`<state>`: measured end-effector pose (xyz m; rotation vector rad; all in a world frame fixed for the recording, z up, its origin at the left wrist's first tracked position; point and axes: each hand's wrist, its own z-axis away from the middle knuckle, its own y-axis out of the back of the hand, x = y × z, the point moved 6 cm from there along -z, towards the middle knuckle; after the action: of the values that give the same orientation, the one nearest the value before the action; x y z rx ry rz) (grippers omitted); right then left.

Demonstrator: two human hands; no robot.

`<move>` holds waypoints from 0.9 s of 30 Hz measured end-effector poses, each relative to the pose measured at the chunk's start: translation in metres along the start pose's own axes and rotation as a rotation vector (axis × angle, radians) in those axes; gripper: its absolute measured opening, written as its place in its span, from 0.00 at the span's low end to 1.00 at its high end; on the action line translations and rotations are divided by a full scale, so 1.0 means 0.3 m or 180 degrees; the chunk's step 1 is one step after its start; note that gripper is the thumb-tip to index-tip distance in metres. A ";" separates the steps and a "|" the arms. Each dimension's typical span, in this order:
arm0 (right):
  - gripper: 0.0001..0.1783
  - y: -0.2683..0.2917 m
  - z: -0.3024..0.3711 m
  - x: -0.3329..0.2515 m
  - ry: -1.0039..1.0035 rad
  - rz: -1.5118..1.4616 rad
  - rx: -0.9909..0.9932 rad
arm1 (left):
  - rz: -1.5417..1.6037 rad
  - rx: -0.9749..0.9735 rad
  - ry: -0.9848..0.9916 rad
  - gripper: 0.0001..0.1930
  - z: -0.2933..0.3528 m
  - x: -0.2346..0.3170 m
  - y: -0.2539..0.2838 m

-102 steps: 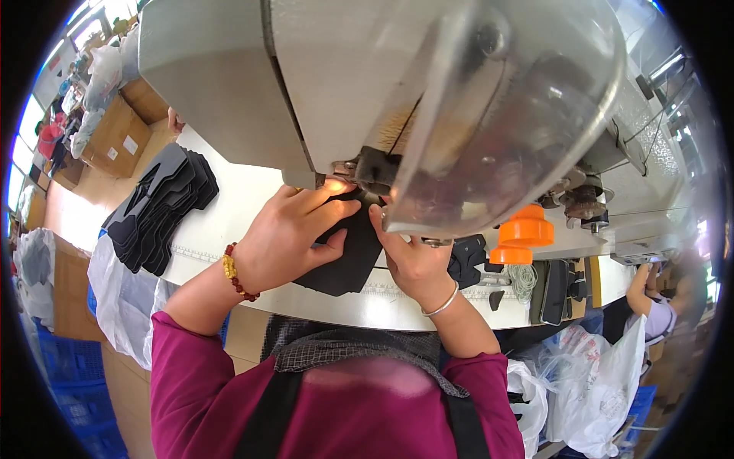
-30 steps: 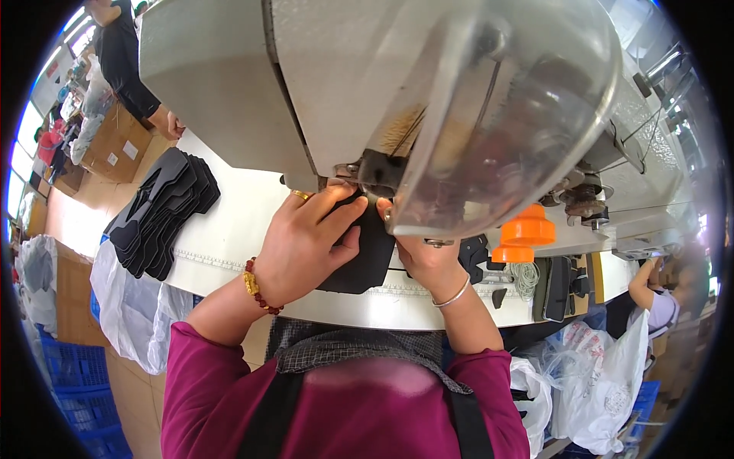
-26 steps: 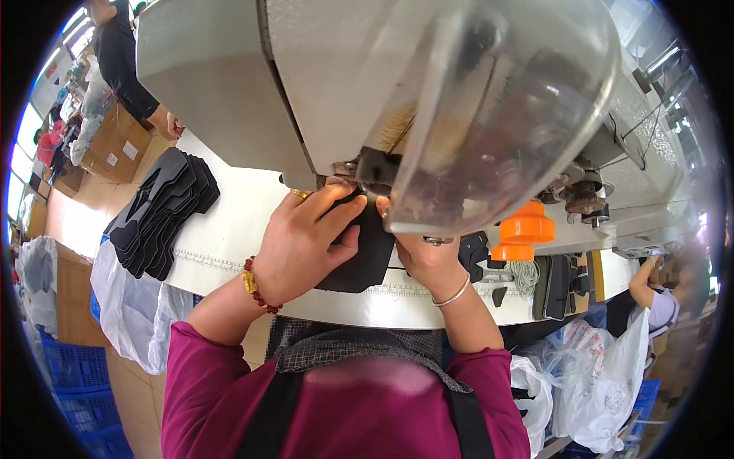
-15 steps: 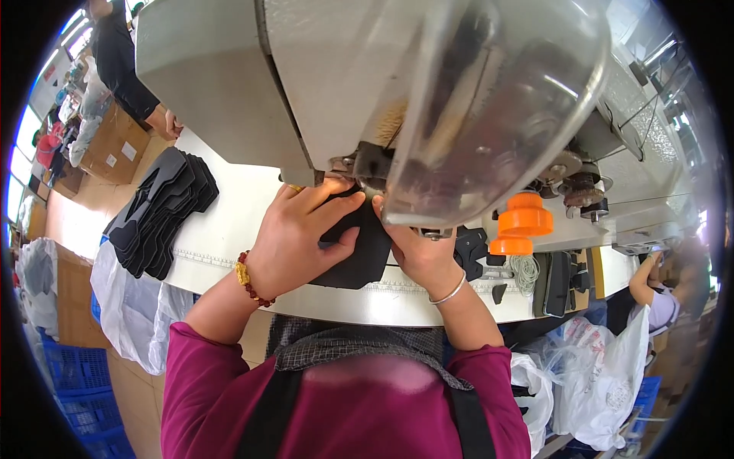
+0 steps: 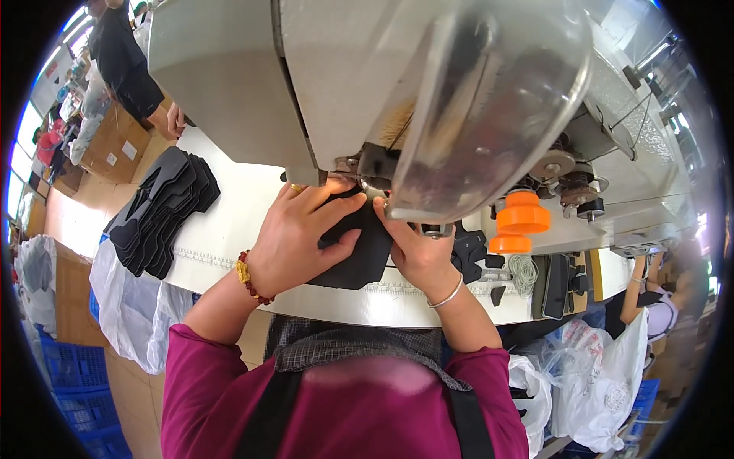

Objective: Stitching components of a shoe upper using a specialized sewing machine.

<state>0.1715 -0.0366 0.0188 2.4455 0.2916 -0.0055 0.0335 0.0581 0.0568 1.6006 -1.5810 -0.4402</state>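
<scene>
A flat black cut piece (image 5: 359, 256) lies under the head of a grey sewing machine (image 5: 222, 84). My left hand (image 5: 306, 233) holds it from the left, its fingertips pressed near the needle area and its thumb bent over the surface. From the right, my right hand (image 5: 419, 252) closes on the piece's edge, thumb close to the needle area. A clear plastic guard (image 5: 497, 115) hides part of the right fingers. The needle and the piece's far edge cannot be made out.
A stack of black cut pieces (image 5: 164, 210) lies left on the white table (image 5: 229, 206). Right of my hands are more black parts (image 5: 468, 252), a coil of cord (image 5: 524, 274) and orange knobs (image 5: 524, 214). Plastic bags (image 5: 600, 382) hang at right. Another person's hand (image 5: 176, 121) rests at the far left.
My hands and the black piece stay almost in place. The machine shifts slightly in the picture. At the far right, another person's arms have moved.
</scene>
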 end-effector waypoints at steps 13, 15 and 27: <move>0.07 0.626 0.131 0.047 -0.0065 0.0752 0.1888 | -0.1072 -0.0995 -0.0106 0.51 0.062 0.095 -0.034; 0.12 0.912 0.174 0.230 -0.0380 0.1645 0.3312 | -0.1107 -0.0999 -0.0191 0.50 0.047 0.109 -0.033; 0.25 1.470 0.206 1.001 -0.3165 -0.0052 0.1477 | -0.0791 -0.1508 -0.0311 0.47 0.013 0.076 0.024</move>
<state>0.5616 -0.3449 0.2217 2.5286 -0.1607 -1.3698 0.0291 0.0363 0.0665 1.4187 -1.2276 -0.9624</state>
